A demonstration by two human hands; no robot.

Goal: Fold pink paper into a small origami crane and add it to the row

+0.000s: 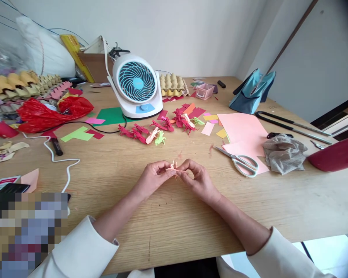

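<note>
Head view, so: left hand and right hand both have a little peach paper piece pinched in their fingertips, held just above the tabletop, roughly mid-table. Container-wise, there's a pink plastic basket at the back (can't make out what's in it), a crinkly red plastic bag with something pale poking out, and a blue bag standing at right.

Textures are all over the place: bumpy egg tray beside the round-grilled fan, spiky crimson paper figures, flat pink sheets with white-handled scissors overlapping them, and a scrunched grey cloth. Plenty of elbow room over the wood grain between the wrists and the straight near edge; the scissors sit well to the right, blades angled up-left.
</note>
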